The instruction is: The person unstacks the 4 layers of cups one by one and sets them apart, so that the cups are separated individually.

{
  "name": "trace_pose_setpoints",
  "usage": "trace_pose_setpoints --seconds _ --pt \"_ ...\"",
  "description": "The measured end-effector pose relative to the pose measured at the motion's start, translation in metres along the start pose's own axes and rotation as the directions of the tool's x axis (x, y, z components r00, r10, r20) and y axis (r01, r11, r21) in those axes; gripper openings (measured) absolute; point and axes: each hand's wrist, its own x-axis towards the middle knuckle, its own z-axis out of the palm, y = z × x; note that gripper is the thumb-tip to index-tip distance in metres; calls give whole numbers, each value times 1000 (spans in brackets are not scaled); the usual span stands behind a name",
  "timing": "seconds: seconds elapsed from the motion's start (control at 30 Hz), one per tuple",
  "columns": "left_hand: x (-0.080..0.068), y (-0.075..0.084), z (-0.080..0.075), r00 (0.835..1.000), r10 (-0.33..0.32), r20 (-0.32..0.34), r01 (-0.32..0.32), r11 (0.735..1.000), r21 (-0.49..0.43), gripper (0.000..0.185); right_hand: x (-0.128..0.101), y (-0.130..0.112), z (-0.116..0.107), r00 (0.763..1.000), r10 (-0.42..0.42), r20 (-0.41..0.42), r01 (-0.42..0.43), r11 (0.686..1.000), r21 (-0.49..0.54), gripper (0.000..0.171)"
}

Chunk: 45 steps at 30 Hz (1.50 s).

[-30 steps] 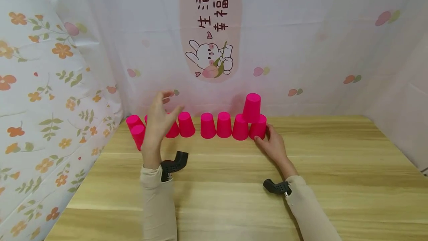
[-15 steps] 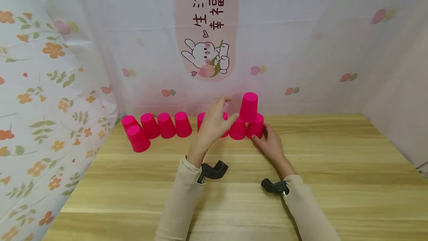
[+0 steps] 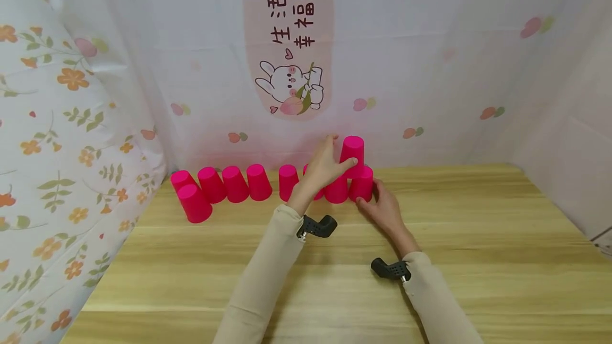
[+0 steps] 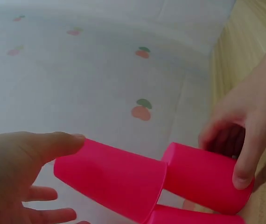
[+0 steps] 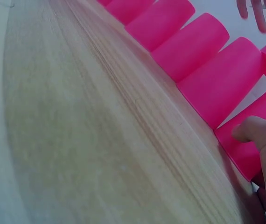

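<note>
The left hand (image 3: 325,166) is raised at the top cup (image 3: 353,156), a pink plastic cup standing upside down on two others. Its thumb lies against the cup's near side and its fingers (image 4: 44,193) spread loosely behind it (in the left wrist view they look nearly straight, not wrapped round the cup), so the hand touches the cup without clasping it.

The right hand (image 3: 382,211) rests on the bench (image 3: 430,280) just right of the top cup's support, with its thumb and fingers curled round the end cup (image 3: 362,185), the rightmost one in the row. In the right wrist view the thumb (image 5: 259,133) presses on this cup's side.

The top cup sits across the end cup and the neighbouring cup (image 3: 337,190), which touch each other. Left of the top cup a row of upturned pink cups (image 3: 234,185) runs along the back edge of the bench, and one more pink cup (image 3: 194,204) stands a little nearer, at the far left end of that row.

Behind the top cup hangs a printed cloth with a rabbit picture (image 3: 289,89).
</note>
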Motion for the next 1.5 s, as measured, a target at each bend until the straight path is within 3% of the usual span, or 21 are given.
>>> trace_pose_setpoints --seconds 0.1,0.3,0.47,0.87,1.13,1.37,1.5 --pt "4 -3 5 999 -2 44 2 1000 5 73 0 0 2 1000 5 9 -5 1000 -1 65" --pt "9 -11 10 999 6 39 -4 998 -64 62 0 0 3 1000 -8 5 8 1000 -11 65" --pt "10 -13 8 999 11 53 -8 999 -52 57 0 0 2 1000 -17 -9 17 999 -30 62" --pt "9 -15 10 997 62 -52 -64 997 -30 55 1 3 2 999 -29 -25 28 999 -34 61" --pt "2 -19 5 997 66 -38 -65 998 7 56 1 1 4 1000 -19 -10 19 1000 -22 61" --pt "-3 -15 -6 997 53 -51 -56 996 -63 56 1 1 1 999 -29 -16 28 999 -17 60" --pt "-7 -15 -15 996 57 -65 -60 997 -56 57 2 1 1 999 -31 -17 31 999 -19 60"
